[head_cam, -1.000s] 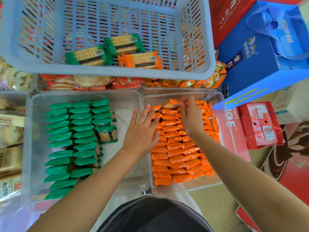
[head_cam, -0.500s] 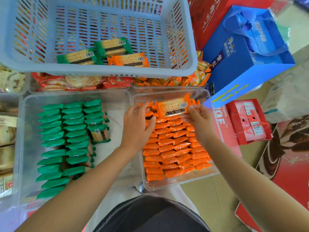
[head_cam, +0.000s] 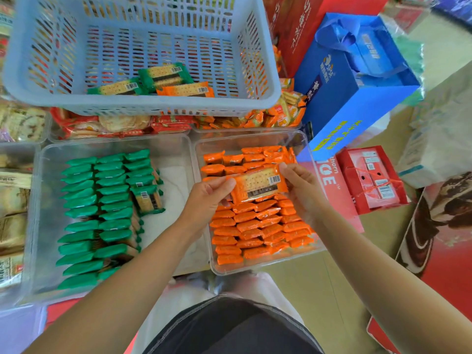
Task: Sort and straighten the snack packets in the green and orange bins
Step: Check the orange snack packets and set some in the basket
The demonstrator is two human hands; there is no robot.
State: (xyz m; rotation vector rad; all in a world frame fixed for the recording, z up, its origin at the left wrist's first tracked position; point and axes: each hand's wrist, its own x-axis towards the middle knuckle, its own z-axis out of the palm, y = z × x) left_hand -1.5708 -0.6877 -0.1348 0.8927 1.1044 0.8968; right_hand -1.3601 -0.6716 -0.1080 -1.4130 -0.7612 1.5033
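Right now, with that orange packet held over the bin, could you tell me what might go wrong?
1. The left hand and right hand pinch the orange packet only by its ends; it could slip onto the standing orange rows and knock them askew.
2. One green packet lies face up against the green rows and may be overlooked.

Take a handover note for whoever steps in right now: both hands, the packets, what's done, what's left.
Left hand and right hand each pinch one end of an orange packet, face up above the orange bin.
Done: orange rows and green rows mostly stand in lines.
Left: slot the held packet in; stand up the flat green packet in the green bin; sort the three loose packets in the blue basket.
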